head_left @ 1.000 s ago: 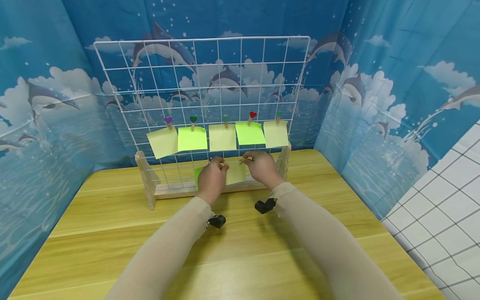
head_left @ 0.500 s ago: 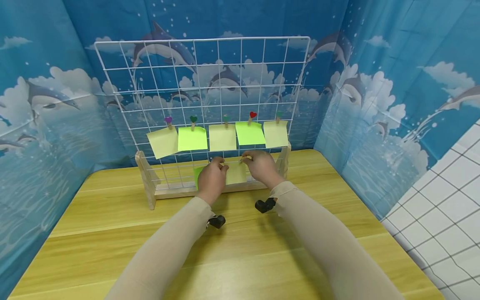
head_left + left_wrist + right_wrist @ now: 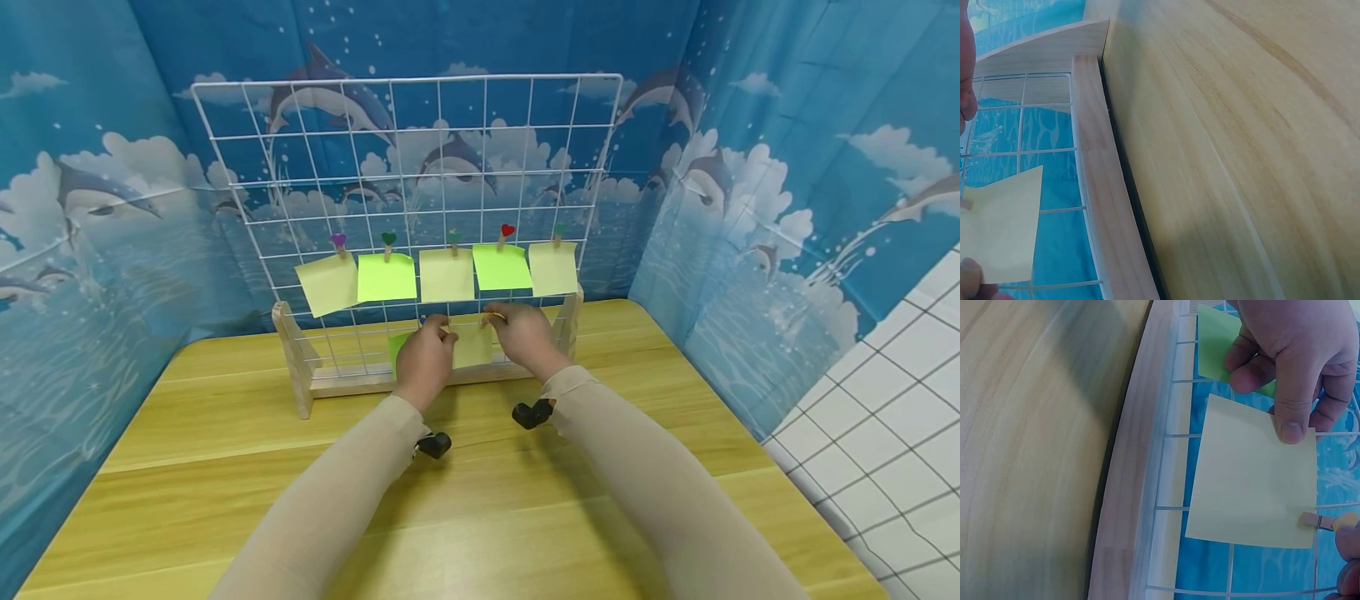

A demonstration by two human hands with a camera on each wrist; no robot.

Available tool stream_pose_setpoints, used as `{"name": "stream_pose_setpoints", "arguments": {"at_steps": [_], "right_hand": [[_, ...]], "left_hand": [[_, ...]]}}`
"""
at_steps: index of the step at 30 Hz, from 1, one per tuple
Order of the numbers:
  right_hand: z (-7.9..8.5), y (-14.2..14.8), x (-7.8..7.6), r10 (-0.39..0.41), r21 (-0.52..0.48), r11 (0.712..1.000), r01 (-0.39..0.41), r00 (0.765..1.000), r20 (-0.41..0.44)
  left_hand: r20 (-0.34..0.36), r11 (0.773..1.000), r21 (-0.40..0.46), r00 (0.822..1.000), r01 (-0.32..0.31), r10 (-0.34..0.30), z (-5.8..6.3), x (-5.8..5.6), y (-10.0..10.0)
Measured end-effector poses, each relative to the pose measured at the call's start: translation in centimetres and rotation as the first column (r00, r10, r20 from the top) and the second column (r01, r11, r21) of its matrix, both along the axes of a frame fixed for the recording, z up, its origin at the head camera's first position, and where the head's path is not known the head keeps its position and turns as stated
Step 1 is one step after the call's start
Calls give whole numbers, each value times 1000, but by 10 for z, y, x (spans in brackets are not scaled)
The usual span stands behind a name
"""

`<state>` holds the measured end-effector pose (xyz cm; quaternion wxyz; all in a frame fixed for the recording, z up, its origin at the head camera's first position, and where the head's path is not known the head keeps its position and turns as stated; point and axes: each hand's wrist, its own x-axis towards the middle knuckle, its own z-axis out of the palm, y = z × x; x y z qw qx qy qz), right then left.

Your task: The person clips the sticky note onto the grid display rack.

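A pale yellow sticky note (image 3: 471,347) lies against the lower part of a white wire grid (image 3: 483,171). My left hand (image 3: 426,358) pinches its upper left corner, thumb in front, as the right wrist view shows. At the upper right corner sits a small wooden clothespin (image 3: 1317,520) with a yellow heart on it. My right hand (image 3: 525,335) pinches that clothespin by its heart end. Just left of the pale note hangs a green note (image 3: 1216,344), partly hidden behind my left hand.
Above the hands, a row of pale yellow and green notes (image 3: 386,277) hangs from heart clothespins. Wooden feet (image 3: 294,358) and a wooden bar (image 3: 352,383) carry the grid on a wood-grain table (image 3: 480,517). A dolphin-print curtain (image 3: 75,208) surrounds the back and sides.
Both hands stay almost in place on the note and clothespin. The right fingertips have shifted very slightly at the clothespin.
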<state>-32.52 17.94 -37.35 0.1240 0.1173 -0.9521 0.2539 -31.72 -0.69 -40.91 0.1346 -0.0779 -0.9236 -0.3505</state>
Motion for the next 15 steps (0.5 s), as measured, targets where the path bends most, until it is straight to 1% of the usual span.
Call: {"name": "stream_pose_setpoints", "arguments": {"at_steps": [4, 9, 15], "right_hand": [[-1, 1, 1, 19, -35, 999, -19, 1000, 9], [-2, 2, 2, 36, -67, 997, -34, 999, 34], [-2, 3, 4, 47, -65, 997, -43, 997, 54]], "left_hand": [[-4, 1000, -6, 1000, -3, 3, 1, 1, 0], [6, 1000, 9, 1000, -1, 1, 1, 3, -1], [-2, 1000, 14, 1000, 8, -8, -1, 5, -1]]}}
